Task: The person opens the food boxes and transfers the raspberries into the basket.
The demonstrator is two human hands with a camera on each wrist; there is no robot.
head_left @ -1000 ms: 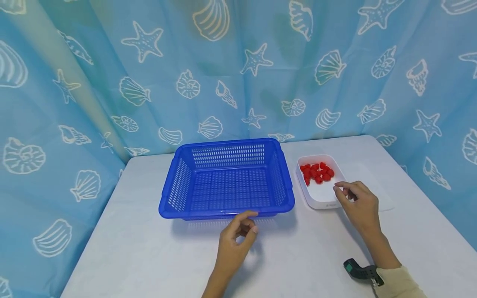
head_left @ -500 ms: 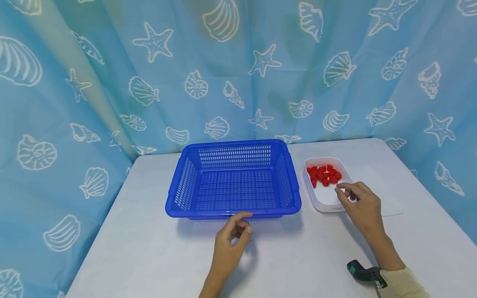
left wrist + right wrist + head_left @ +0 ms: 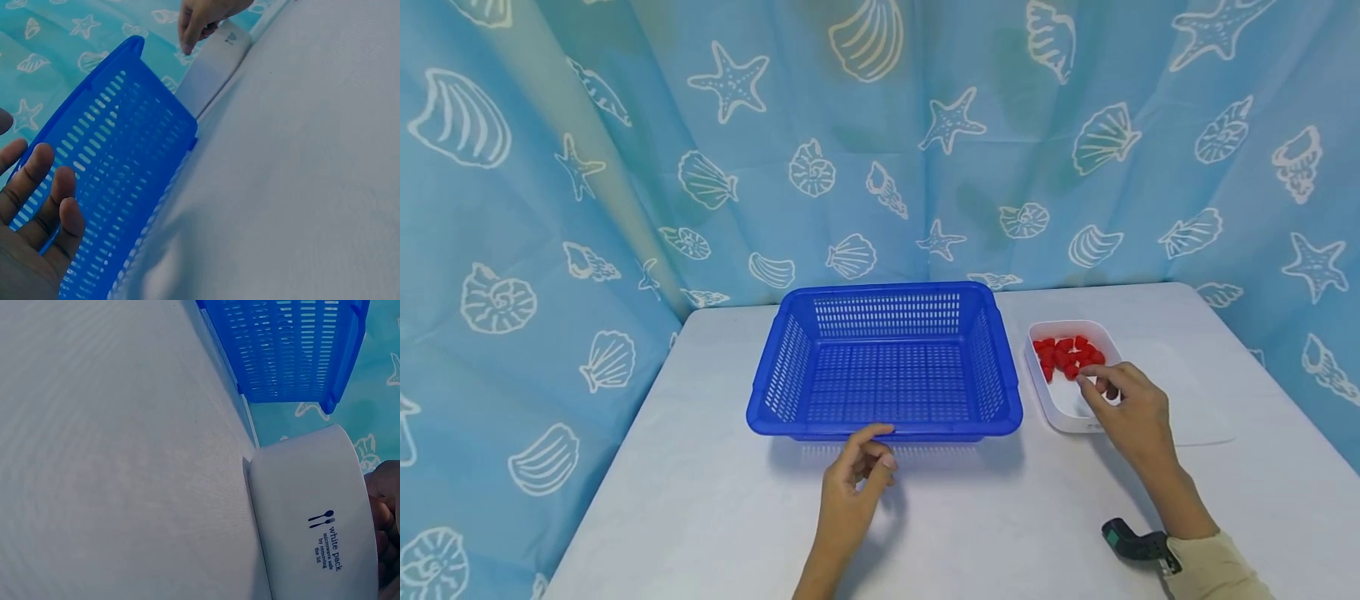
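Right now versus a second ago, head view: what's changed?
The left hand moved left along the near edge of the blue perforated plastic basket. The right hand edged left over the white rounded plastic box, nearer the small red berry-like pieces. Neither hand visibly took hold of or let go of anything. The camera swung slightly left. Basket, box and pieces stayed put relative to one another.

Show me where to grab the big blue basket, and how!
I'd hold the blue basket by its rim at the two short ends, coming from left and right. The rim sticks outward like a lip, likely easy to hook under, and the basket sits upright.
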